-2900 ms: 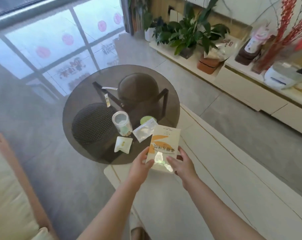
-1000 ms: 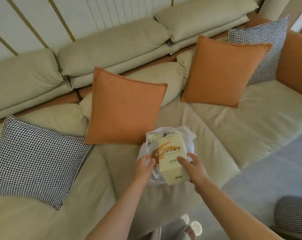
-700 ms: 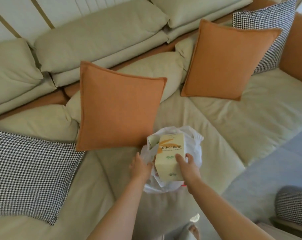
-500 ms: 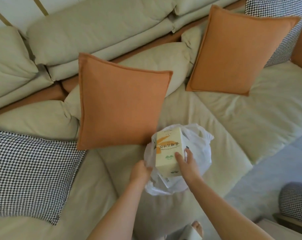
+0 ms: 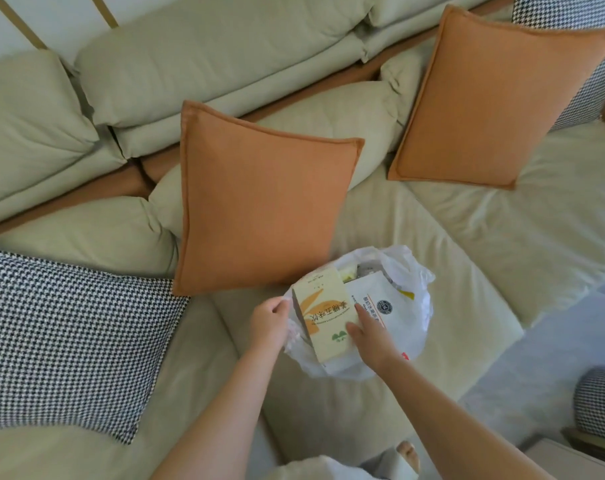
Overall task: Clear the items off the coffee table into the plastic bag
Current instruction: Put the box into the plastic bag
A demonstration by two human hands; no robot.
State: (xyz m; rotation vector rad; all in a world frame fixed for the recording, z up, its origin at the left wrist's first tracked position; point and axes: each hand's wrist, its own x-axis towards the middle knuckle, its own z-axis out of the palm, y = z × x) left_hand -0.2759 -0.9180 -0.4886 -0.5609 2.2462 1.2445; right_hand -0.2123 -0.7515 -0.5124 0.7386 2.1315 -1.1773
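Note:
A white plastic bag [image 5: 410, 308] lies open on the beige sofa seat. Inside it a cream box with an orange leaf print [image 5: 323, 315] stands tilted, beside a white packet with a round logo [image 5: 380, 301]. My left hand [image 5: 269, 322] pinches the bag's left rim and holds it open. My right hand [image 5: 366, 336] holds the box by its right side, thumb on the front face, partly inside the bag. The coffee table is out of view.
An orange cushion [image 5: 259, 206] leans just behind the bag and a second orange cushion [image 5: 495, 98] stands at the right. A houndstooth cushion [image 5: 65, 341] lies at the left. Grey floor [image 5: 543, 358] and a checked stool [image 5: 598, 403] are at the lower right.
I turned from the glass table to the sofa carrying the box. Over the last second the box has gone down into the bag while my left hand moved to the rim.

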